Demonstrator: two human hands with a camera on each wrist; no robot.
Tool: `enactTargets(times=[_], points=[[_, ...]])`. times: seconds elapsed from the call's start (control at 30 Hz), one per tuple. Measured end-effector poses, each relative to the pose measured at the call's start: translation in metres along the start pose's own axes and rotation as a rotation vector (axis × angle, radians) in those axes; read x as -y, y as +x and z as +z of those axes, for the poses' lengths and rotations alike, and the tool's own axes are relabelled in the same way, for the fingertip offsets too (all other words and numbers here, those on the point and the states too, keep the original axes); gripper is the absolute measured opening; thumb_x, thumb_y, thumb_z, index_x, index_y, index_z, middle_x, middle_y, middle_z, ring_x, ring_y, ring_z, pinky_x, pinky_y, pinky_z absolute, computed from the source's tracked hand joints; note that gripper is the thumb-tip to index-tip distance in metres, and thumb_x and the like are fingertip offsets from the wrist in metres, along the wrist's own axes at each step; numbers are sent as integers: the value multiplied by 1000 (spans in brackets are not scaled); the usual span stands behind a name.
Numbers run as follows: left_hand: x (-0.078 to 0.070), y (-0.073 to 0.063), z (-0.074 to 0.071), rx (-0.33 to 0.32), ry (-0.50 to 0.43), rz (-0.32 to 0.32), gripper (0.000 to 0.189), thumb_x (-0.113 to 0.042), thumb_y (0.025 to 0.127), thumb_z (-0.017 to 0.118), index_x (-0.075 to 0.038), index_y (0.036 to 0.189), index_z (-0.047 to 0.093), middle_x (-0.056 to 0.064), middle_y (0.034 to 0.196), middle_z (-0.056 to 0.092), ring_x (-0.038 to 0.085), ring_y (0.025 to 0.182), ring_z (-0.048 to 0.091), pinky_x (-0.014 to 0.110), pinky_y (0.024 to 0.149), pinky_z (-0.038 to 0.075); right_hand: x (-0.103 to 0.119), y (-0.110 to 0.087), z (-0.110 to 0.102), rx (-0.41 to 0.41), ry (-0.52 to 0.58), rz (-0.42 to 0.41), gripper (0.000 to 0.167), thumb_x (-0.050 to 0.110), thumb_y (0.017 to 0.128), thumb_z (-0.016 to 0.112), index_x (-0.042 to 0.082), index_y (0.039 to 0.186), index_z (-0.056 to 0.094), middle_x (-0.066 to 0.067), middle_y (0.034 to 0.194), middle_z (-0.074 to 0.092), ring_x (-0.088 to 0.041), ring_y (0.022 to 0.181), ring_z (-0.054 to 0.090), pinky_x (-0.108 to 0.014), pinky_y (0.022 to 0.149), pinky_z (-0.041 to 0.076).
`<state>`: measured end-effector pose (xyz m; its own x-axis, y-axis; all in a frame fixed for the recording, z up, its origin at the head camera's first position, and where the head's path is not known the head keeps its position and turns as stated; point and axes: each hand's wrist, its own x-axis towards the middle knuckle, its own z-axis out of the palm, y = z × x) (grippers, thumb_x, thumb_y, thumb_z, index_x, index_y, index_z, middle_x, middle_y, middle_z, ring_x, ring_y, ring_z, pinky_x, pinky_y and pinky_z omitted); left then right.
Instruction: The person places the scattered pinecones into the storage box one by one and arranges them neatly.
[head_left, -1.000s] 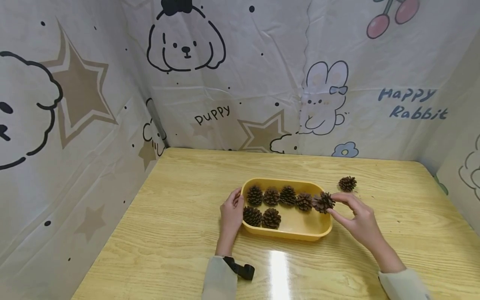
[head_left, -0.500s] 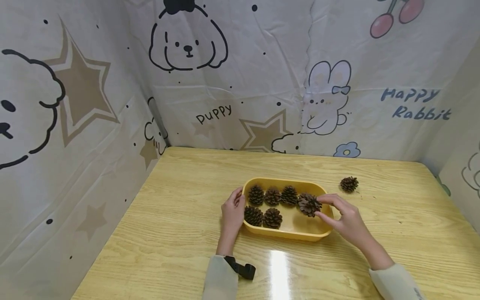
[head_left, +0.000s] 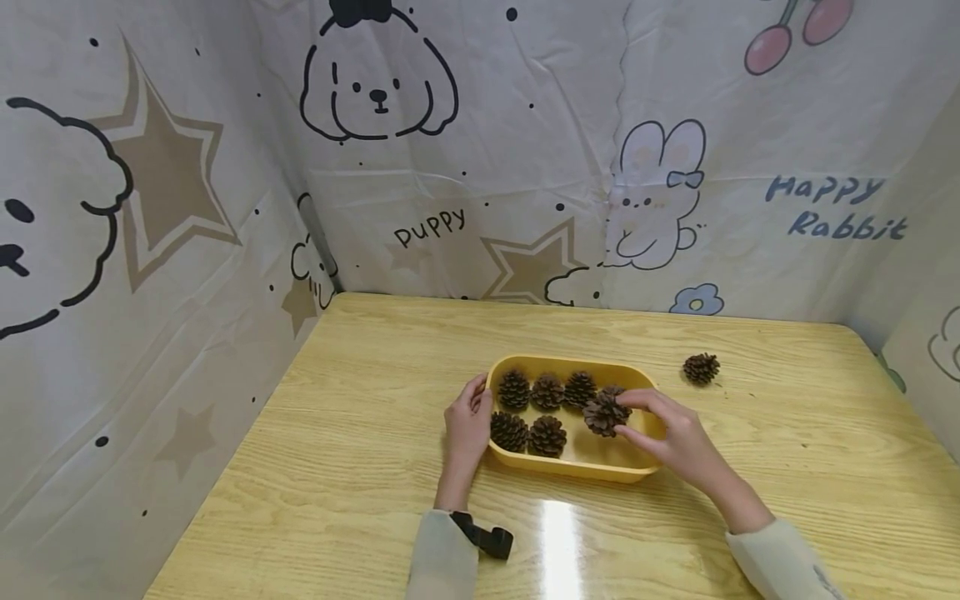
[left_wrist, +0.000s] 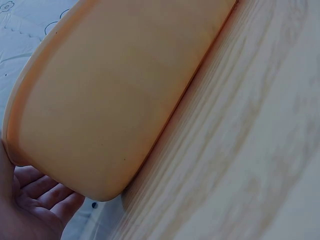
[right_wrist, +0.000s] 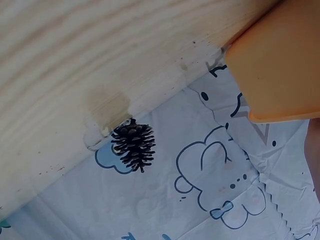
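A yellow oval-ended plastic tray (head_left: 585, 471) sits on the table, with pine cones (head_left: 547, 437) in a back row and at the front left. My right hand (head_left: 682, 437) pinches another pine cone (head_left: 604, 414) between thumb and fingers over the tray's right half. This cone partly covers one behind it. At the tray's left end, my left hand (head_left: 467, 421) holds the rim. In the left wrist view the fingers (left_wrist: 47, 192) lie against the tray's end. A loose pine cone (head_left: 701, 368) lies on the table behind the right hand. The right wrist view hides the held cone.
The wood-grain table (head_left: 360, 400) reaches back to a printed cloth curtain (head_left: 465, 167), which also hangs along the left and right sides. A black strap with a camera mount (head_left: 483, 537) is on the left wrist.
My right hand has carried its pine cone leftward from the tray's right end, further into the tray. The left hand stays at the left end; the view has shifted slightly.
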<state>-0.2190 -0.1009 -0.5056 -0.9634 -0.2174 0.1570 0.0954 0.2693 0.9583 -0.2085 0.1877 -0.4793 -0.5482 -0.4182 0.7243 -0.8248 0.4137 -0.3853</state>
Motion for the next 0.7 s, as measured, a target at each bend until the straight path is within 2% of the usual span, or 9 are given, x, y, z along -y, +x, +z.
enactTargets(times=[0.1, 0.17, 0.47, 0.6, 0.7], points=[[0, 0, 0, 0, -3, -12, 36, -15, 100, 51, -2, 133, 59, 20, 127, 65, 33, 116, 65, 42, 98, 57, 0, 1, 3, 13, -14, -4, 50, -7, 62, 82, -1, 109, 67, -15, 104, 70, -7, 107, 64, -5, 103, 43], [-1, 0, 0, 4, -5, -17, 37, -15, 100, 51, -2, 134, 58, 20, 128, 65, 33, 116, 65, 42, 98, 57, 0, 2, 5, 34, -26, 8, 53, -8, 59, 82, 0, 109, 68, -14, 104, 71, -11, 104, 66, -4, 102, 42], [-1, 0, 0, 11, -5, -10, 37, -16, 101, 51, -2, 135, 57, 20, 128, 64, 33, 116, 64, 42, 99, 57, 0, 5, 8, 141, -69, 40, 46, -3, 64, 84, 2, 107, 67, -7, 103, 71, -20, 95, 68, -1, 96, 45], [-2, 0, 0, 9, -9, -14, 37, -15, 101, 51, -2, 135, 58, 19, 128, 65, 32, 116, 64, 42, 99, 56, 1, 7, 7, 196, -87, 43, 44, -1, 67, 83, 2, 108, 67, -7, 103, 72, -23, 92, 69, -19, 86, 59], [-3, 0, 0, 3, -12, -21, 37, -14, 100, 52, -2, 134, 58, 19, 128, 65, 32, 116, 64, 42, 99, 56, 3, 9, 7, 245, -96, 54, 41, 2, 70, 82, 2, 108, 67, -7, 103, 72, -23, 91, 69, -34, 80, 62]])
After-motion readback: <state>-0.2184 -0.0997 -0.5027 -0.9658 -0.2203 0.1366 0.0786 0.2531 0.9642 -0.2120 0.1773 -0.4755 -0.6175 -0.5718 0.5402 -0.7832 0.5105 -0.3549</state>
